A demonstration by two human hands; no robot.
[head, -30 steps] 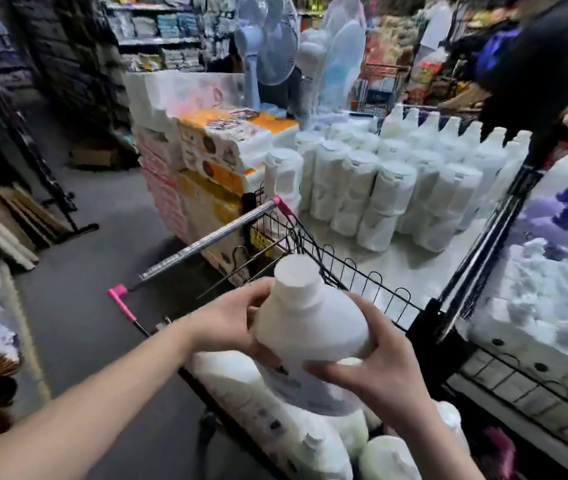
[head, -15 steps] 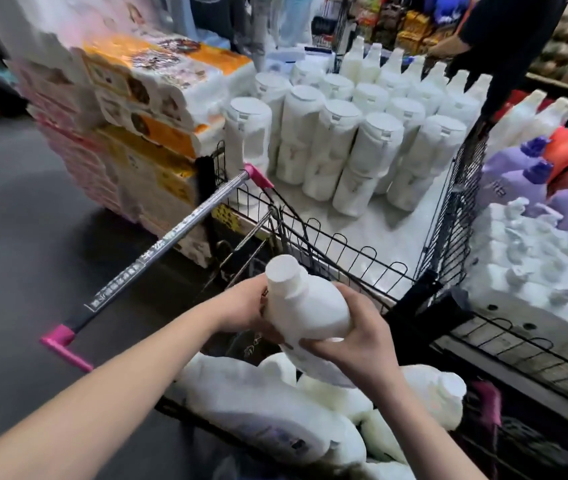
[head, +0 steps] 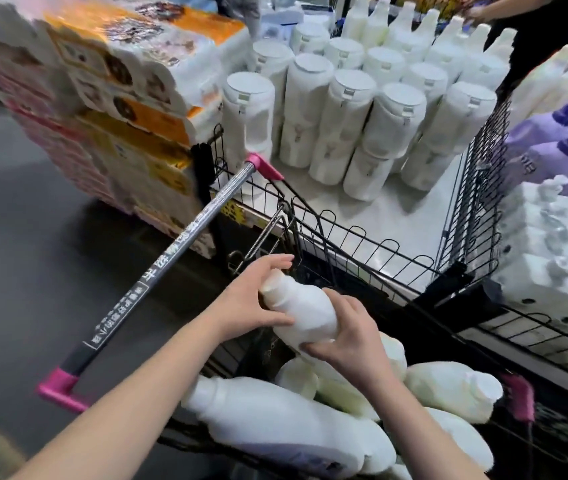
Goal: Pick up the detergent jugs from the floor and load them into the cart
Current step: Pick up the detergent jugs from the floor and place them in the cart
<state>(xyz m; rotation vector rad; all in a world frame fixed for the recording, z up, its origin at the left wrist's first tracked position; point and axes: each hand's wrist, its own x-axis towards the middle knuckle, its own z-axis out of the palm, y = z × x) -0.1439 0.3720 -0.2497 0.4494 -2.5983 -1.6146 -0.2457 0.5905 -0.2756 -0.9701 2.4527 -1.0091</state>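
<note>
Far left: stacked tissue packs [head: 130,98], blurred. Cart [head: 168,268] handle bar runs diagonally from near left to far centre, with pink end caps.

Centre: left hand [head: 251,299] cups the cap end of the held jug [head: 296,306], fingers reaching over the cap and thumb under the neck. The white jug is tilted with its cap pointing far-left, in the air over the cart basket and touching nothing but the hands. Right hand [head: 348,337] wraps the jug's body from the near side, fingers curled under it.

Below and right of the hands, loaded jugs [head: 275,427] lie on their sides in the basket, touching and piled unevenly. Far centre-right are white canisters [head: 355,109] on a display platform. Far right are purple bottles [head: 535,147] and another person's dark sleeve [head: 518,15].

Judged step: lowering the jug onto the pile.

Risks:
- The pile is rounded and slick, so a jug let go too high could roll or slide toward the basket edge.
- The left hand's loose grip on the cap end could let that end swing down and knock the wire.
- A cap could get bumped by landing on another jug.
- Whether the caps are tight can't be told.
</note>
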